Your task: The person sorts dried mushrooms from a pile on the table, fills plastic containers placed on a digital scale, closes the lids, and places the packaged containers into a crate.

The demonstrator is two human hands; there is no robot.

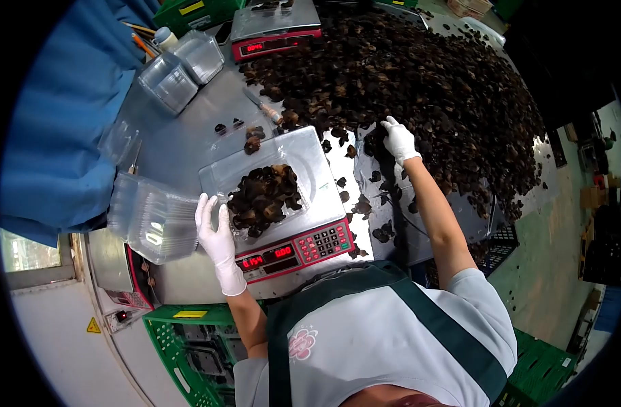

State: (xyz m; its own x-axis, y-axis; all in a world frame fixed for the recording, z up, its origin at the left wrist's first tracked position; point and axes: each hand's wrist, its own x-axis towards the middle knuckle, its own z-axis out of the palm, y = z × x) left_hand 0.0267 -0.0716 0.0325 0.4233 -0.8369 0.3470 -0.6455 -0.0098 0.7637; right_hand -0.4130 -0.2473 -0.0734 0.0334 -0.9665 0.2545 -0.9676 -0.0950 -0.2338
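A clear plastic tray (302,211) heaped with dark wood ear mushrooms (264,197) sits on the metal pan of a red digital scale (293,251). My left hand (217,234), in a white glove, is beside the tray's left edge with fingers stretched and apart. I cannot tell whether it touches the tray. At the near edge of a large mushroom pile (419,74) is my right hand (400,142), also gloved, its fingers extended and nothing visible in them.
Stacked clear trays (154,217) stand left of the scale, with more empty trays (168,85) farther back. A knife (264,107) lies behind the scale. A second scale (276,34) stands at the back. Green crates (188,359) are below the table.
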